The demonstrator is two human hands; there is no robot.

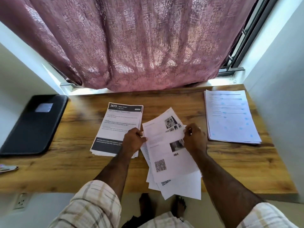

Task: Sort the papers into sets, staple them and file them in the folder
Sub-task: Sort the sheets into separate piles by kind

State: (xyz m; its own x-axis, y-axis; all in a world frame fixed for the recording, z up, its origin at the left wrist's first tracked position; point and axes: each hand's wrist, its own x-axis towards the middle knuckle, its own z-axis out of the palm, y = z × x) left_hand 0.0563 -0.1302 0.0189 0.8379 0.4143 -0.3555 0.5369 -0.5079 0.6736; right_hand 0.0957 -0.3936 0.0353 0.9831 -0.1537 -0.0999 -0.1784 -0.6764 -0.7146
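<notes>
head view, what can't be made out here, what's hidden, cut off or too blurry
- Small print on the 3675 stack: blurred; left hand covers its lower right.
- Lower sheets of the loose pile: hidden under the top sheet, which both the left and right hand grip.
- Object at the left edge: cut off, unidentifiable.
- Folder: closed, contents hidden.
- Stapler: not visible.

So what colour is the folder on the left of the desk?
Black folder, with a pale label; the head view shows it.
</notes>
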